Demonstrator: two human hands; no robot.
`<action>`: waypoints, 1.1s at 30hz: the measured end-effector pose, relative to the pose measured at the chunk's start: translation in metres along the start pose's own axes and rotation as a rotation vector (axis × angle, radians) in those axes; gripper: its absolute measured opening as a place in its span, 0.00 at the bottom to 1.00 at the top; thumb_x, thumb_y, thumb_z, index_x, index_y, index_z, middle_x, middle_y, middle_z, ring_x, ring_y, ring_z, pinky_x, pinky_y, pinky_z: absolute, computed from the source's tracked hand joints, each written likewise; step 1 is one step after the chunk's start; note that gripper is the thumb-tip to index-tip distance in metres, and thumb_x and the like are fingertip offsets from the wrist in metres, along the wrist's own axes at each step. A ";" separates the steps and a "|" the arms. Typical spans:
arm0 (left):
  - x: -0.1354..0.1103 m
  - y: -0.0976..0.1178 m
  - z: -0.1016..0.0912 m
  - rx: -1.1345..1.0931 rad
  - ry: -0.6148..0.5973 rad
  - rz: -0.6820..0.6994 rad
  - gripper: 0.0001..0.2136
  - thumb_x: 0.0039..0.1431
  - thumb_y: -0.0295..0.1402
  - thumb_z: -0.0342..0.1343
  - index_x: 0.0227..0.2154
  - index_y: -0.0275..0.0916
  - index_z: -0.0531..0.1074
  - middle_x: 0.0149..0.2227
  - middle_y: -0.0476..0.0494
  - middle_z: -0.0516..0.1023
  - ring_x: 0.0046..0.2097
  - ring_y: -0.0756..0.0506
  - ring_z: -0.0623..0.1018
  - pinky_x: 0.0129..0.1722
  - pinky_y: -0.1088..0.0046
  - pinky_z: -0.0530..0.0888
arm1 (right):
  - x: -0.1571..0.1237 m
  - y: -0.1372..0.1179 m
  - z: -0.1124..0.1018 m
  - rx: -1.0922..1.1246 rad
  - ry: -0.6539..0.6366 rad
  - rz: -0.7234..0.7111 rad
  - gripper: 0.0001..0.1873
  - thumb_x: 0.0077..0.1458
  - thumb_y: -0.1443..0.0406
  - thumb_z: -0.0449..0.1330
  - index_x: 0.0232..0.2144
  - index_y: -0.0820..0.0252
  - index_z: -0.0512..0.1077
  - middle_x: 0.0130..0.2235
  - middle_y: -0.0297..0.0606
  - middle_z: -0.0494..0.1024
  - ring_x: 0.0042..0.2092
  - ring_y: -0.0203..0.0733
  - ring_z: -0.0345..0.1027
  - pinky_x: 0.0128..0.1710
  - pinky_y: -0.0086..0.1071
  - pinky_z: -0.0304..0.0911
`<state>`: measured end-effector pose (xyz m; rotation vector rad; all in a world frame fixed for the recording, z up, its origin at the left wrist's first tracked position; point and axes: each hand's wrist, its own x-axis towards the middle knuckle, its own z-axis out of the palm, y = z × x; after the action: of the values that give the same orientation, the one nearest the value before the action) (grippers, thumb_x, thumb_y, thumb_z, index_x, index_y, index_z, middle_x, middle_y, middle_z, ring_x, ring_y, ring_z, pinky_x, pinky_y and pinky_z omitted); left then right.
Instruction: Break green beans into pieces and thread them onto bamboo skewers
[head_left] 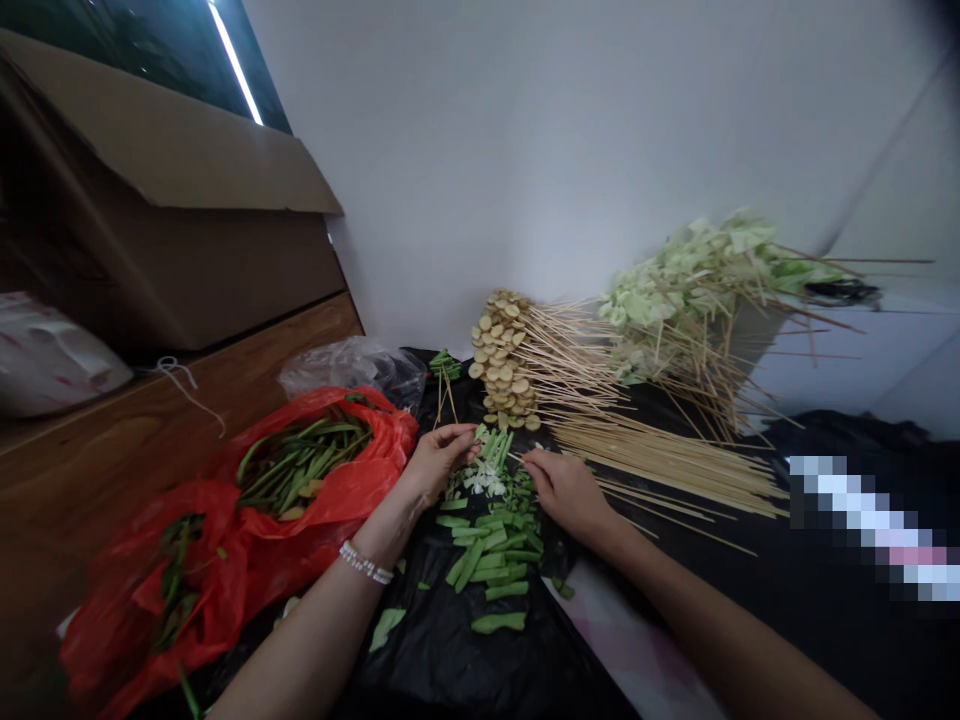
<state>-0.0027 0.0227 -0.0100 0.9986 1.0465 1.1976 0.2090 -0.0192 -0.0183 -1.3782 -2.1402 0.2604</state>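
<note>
Apparently mid-skewering: left hand (440,460) pinches green strips (496,448), right hand (566,490) pinches a stick (514,457); next push likely needs straight alignment.

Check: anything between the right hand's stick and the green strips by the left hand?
Nothing visible. The thin stick at the right hand points toward the green strips by the left hand. White bits lie nearer the wearer, not between. Can't tell whether the tip touches.
</note>
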 end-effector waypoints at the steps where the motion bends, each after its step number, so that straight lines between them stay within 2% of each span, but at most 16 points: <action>1: 0.001 0.000 -0.001 0.015 0.011 0.019 0.18 0.40 0.37 0.69 0.34 0.34 0.77 0.31 0.46 0.79 0.31 0.51 0.76 0.32 0.78 0.72 | 0.000 0.000 0.000 0.003 -0.004 -0.003 0.13 0.62 0.64 0.48 0.35 0.55 0.73 0.34 0.36 0.79 0.37 0.38 0.72 0.37 0.27 0.57; 4: 0.002 -0.002 -0.003 0.044 0.022 0.035 0.18 0.39 0.39 0.69 0.34 0.35 0.77 0.33 0.44 0.79 0.33 0.50 0.77 0.31 0.78 0.71 | 0.000 -0.001 -0.001 0.008 -0.012 0.000 0.13 0.62 0.64 0.48 0.35 0.55 0.73 0.33 0.35 0.79 0.36 0.38 0.72 0.37 0.27 0.57; 10: 0.002 -0.002 -0.002 -0.014 -0.023 -0.019 0.19 0.39 0.39 0.69 0.34 0.33 0.77 0.30 0.44 0.80 0.30 0.52 0.77 0.33 0.77 0.72 | 0.000 -0.002 -0.002 -0.009 0.001 0.007 0.13 0.62 0.64 0.48 0.35 0.55 0.73 0.35 0.35 0.79 0.37 0.38 0.72 0.37 0.27 0.57; 17: 0.002 -0.002 -0.002 -0.028 -0.051 -0.039 0.21 0.35 0.37 0.71 0.35 0.34 0.77 0.34 0.42 0.81 0.36 0.48 0.79 0.42 0.71 0.73 | 0.001 0.000 -0.002 -0.023 0.010 0.013 0.13 0.62 0.64 0.48 0.36 0.55 0.73 0.35 0.36 0.79 0.37 0.38 0.72 0.37 0.27 0.57; 24: -0.002 -0.001 0.001 0.015 -0.052 -0.051 0.20 0.36 0.37 0.71 0.35 0.35 0.79 0.36 0.43 0.81 0.34 0.51 0.77 0.38 0.75 0.72 | 0.001 0.001 0.000 -0.032 0.020 0.005 0.13 0.62 0.64 0.48 0.36 0.55 0.73 0.34 0.36 0.79 0.36 0.38 0.72 0.36 0.27 0.57; 29: -0.003 0.001 0.001 -0.018 -0.037 -0.091 0.19 0.35 0.33 0.72 0.34 0.34 0.78 0.32 0.45 0.81 0.31 0.53 0.77 0.36 0.78 0.73 | 0.001 0.000 -0.001 -0.023 0.014 0.006 0.13 0.62 0.64 0.48 0.37 0.55 0.73 0.35 0.36 0.79 0.37 0.38 0.72 0.38 0.27 0.57; 33: -0.002 0.004 0.000 -0.100 -0.021 -0.118 0.17 0.38 0.31 0.71 0.35 0.34 0.77 0.34 0.42 0.81 0.35 0.50 0.79 0.37 0.77 0.74 | 0.000 -0.001 -0.002 -0.025 0.008 0.012 0.13 0.62 0.64 0.48 0.36 0.55 0.73 0.34 0.36 0.79 0.37 0.39 0.72 0.38 0.28 0.57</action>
<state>-0.0038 0.0211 -0.0062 0.8591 1.0051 1.1293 0.2095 -0.0198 -0.0160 -1.4046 -2.1361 0.2337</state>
